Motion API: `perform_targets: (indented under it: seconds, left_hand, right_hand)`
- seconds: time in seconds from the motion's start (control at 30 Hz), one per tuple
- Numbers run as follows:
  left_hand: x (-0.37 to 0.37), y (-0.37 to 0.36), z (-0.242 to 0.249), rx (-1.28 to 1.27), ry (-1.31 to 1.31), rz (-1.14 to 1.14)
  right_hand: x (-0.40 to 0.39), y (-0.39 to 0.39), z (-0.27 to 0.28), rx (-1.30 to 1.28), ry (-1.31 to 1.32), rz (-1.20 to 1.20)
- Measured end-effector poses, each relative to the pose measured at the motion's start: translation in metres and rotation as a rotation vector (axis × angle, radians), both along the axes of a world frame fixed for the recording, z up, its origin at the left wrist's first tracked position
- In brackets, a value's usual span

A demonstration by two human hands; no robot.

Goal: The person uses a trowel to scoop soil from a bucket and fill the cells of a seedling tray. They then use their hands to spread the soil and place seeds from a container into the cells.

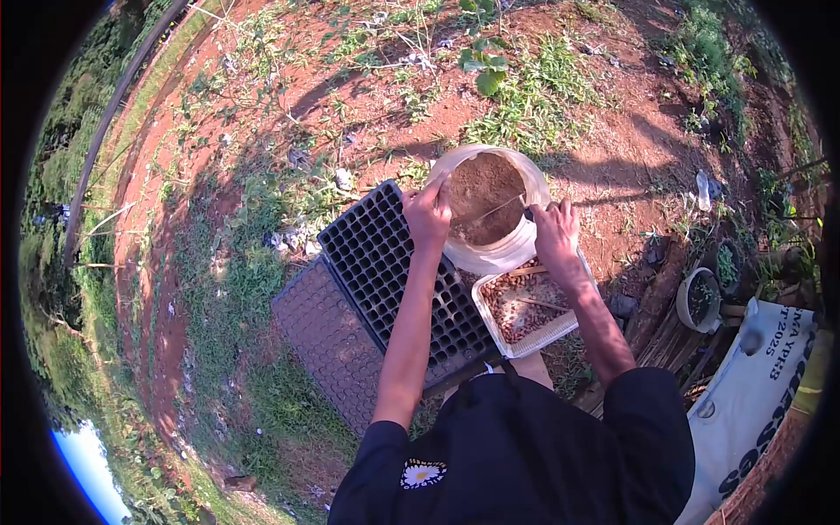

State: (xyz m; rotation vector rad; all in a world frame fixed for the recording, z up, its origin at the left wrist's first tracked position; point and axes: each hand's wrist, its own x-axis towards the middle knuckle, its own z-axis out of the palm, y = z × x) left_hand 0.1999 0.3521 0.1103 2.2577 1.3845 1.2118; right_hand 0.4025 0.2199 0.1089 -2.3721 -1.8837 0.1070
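A whitish plastic bucket (494, 260) holds loose brown soil (490, 188). On its left rim my left hand (427, 213) is closed, with the thumb toward the inside. My right hand (557, 232) grips the dark handle of a thin, light-coloured tool (503, 207) over the right rim; its narrow end reaches into the soil. Whether it is a knife cannot be made out. Just below the bucket, a white plastic basket (536, 341) contains many small brown seed-like pieces and a few thin sticks. A black seedling tray (385, 262) with open cells lies under my left forearm.
Beside the black tray is a second tray (319, 328) with its cells filled with soil. To the right are logs (661, 302), a round pot (700, 299) and a printed white sack (744, 385). A clear bottle (703, 190) lies on the reddish ground, among weeds.
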Motion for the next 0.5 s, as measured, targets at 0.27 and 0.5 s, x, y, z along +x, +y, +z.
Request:
perform_targets:
  seconds: [0.27,0.5]
  left_hand:
    - [0.001,0.005,-0.002,0.034,-0.016,-0.019]
    - [-0.004,0.008,0.000,0.038,-0.050,-0.024]
  right_hand:
    - [-0.025,0.013,0.003,-0.007,0.250,-0.090]
    - [-0.001,-0.002,-0.004,0.070,0.066,0.227]
